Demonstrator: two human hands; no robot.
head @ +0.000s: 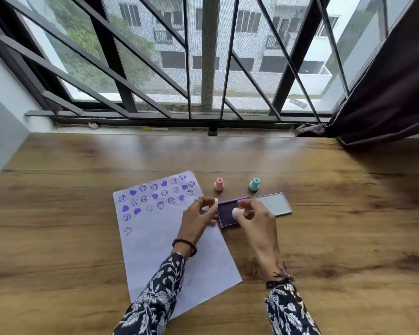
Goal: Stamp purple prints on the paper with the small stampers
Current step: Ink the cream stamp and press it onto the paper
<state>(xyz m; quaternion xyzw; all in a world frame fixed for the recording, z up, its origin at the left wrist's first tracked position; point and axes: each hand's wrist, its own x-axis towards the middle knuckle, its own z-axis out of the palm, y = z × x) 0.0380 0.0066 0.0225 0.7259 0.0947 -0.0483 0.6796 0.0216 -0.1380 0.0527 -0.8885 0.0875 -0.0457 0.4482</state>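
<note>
Lying at the left of your brown wood-grain tabletop (58, 238) is the white sheet of paper (155, 240), its upper part covered with purple smiley-face and heart prints (155, 195); none of them forms readable writing. Your left hand (198, 220) hovers over the paper's right edge, fingers pinched on a small white cap-like piece (216, 201). Just beside it, your right hand (254, 218) is closed around a small white stamper (235, 212), held over the open purple ink pad (226, 212), partly hiding it. The pad's clear hinged lid (275, 203) lies flat to the right. Beyond the pad stand a pink stamper (219, 184) and a teal stamper (254, 184), apart from each other. A dark curtain (385, 93) hangs at the far right.
</note>
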